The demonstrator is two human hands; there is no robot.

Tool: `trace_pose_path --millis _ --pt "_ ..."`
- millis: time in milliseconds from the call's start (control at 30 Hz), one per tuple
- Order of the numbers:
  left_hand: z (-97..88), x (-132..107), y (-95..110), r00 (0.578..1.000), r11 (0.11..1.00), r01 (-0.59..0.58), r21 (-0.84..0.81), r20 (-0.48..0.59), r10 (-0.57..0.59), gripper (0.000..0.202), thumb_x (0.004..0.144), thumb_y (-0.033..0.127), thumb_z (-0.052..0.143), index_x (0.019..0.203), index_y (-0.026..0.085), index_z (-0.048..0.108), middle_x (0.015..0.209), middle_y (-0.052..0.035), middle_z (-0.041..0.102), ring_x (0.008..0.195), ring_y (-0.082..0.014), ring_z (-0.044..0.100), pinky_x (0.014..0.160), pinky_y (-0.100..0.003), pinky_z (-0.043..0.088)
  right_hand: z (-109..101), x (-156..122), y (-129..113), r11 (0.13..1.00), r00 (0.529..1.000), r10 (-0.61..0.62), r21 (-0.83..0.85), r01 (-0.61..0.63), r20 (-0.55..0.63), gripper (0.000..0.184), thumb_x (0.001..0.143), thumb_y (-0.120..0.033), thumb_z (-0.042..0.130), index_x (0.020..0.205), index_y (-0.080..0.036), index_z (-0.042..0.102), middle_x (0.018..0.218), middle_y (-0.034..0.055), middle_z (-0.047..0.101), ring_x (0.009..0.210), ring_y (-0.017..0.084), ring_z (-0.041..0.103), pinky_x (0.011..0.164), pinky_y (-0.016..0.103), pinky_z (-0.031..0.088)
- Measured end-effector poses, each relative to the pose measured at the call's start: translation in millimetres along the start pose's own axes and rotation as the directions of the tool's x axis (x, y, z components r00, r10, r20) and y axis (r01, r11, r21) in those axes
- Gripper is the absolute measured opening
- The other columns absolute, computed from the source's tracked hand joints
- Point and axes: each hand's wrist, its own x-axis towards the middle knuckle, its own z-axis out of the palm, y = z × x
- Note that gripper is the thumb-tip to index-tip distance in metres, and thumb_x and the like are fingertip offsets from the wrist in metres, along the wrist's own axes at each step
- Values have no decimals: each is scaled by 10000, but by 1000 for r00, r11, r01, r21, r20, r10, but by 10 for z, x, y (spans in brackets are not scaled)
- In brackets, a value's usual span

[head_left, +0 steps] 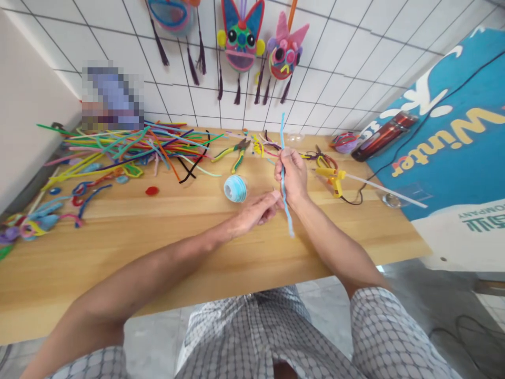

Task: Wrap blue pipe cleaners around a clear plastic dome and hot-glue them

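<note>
A light blue pipe cleaner [288,216] runs roughly upright in front of me, with its middle in the closed fingers of my right hand [295,176]. Just left of its lower half is my left hand [258,209], thumb and fingers pinched together. Whether anything thin is between those fingertips, or whether they touch the pipe cleaner, I cannot make out. A light blue wrapped ball [236,188] with an opening on its left side lies on the wooden table [189,210], left of both hands.
Many coloured pipe cleaners [130,147] are heaped at the back left. Green-yellow pliers [234,155] lie behind the ball. On the right are a yellow glue gun [335,181] with its cord and a red thermos [386,136]. Decorated masks [241,42] hang on the tiled wall.
</note>
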Motion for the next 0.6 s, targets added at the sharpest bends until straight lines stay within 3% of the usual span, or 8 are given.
trace_pose_path --millis 100,267,400,500,600 --pt "4 32 20 994 998 45 45 98 -49 653 804 842 695 829 211 532 622 87 400 536 -77 315 505 -236 250 28 -15 76 999 999 -12 54 10 30 356 956 -556 742 863 -264 559 566 -97 523 441 75 396 430 212 307" --pt "-9 23 -109 998 990 41 135 34 -47 623 876 816 597 821 195 599 618 73 430 551 -90 349 541 -244 282 36 -8 168 993 995 104 58 -103 -5 350 967 -530 737 859 -256 548 565 -88 572 459 79 479 442 200 353" --pt "-97 36 -195 996 974 84 212 5 -87 596 938 754 522 744 196 605 564 59 440 530 -102 376 542 -250 294 -33 42 146 970 971 227 108 -218 -70 262 979 -391 737 833 -243 579 552 -94 557 451 78 513 467 205 439" --pt "-162 61 -185 996 975 82 208 7 -86 550 941 697 564 719 195 603 541 61 425 526 -101 377 543 -247 298 -151 116 79 961 968 247 144 -238 -49 203 981 -296 726 826 -232 612 574 -88 585 455 72 537 492 206 486" --pt "-192 65 -166 997 980 70 186 15 -74 544 943 693 581 748 189 634 547 56 459 524 -99 402 544 -245 314 -285 189 26 966 973 228 131 -223 -21 196 975 -314 760 850 -234 631 630 -75 660 523 85 636 553 210 550"
